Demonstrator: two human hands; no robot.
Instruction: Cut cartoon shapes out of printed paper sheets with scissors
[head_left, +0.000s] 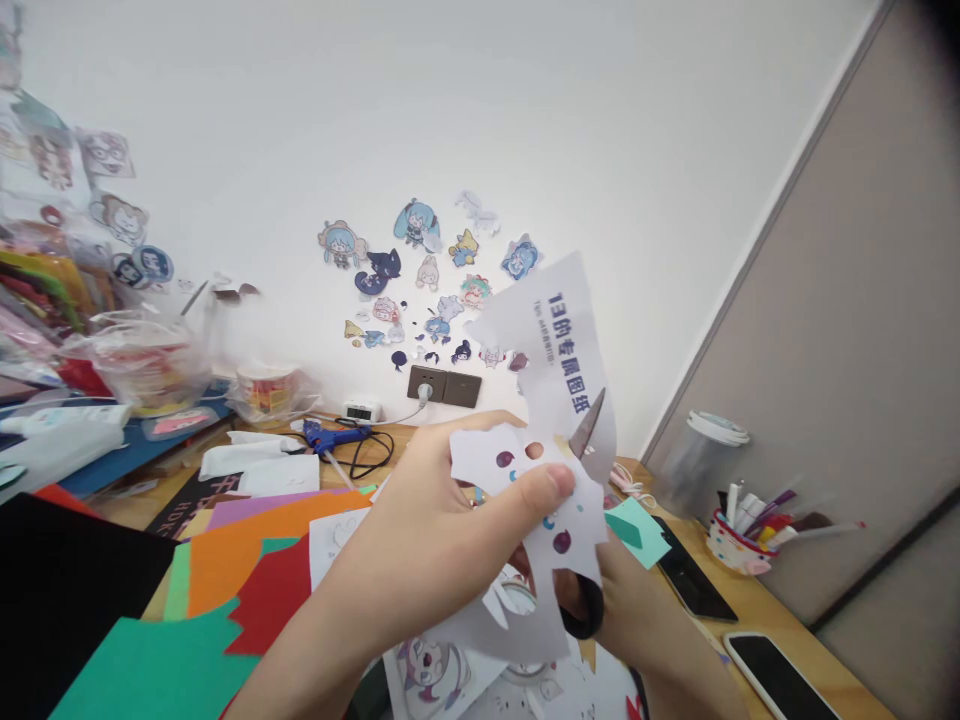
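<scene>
A white printed paper sheet (559, 345) with Chinese lettering, small dark ovals and cut-out holes is pinched in my left hand (457, 520), thumb on top. Behind the sheet, my right hand (630, 595) is mostly hidden and grips a pair of scissors (588, 428). One blade pokes up past the paper, and a black handle loop (586, 608) shows below it. More of the cut sheet hangs under my hands. Beneath lies a drawing (431, 665) of a cartoon face on white paper.
Coloured sheets, including teal (150, 665), orange (255, 550) and red (277, 600), lie at left by a black sheet (67, 600). A blue glue gun (330, 437) rests behind. At right are two phones (780, 680), a pen cup (739, 545) and a lidded bin (697, 460).
</scene>
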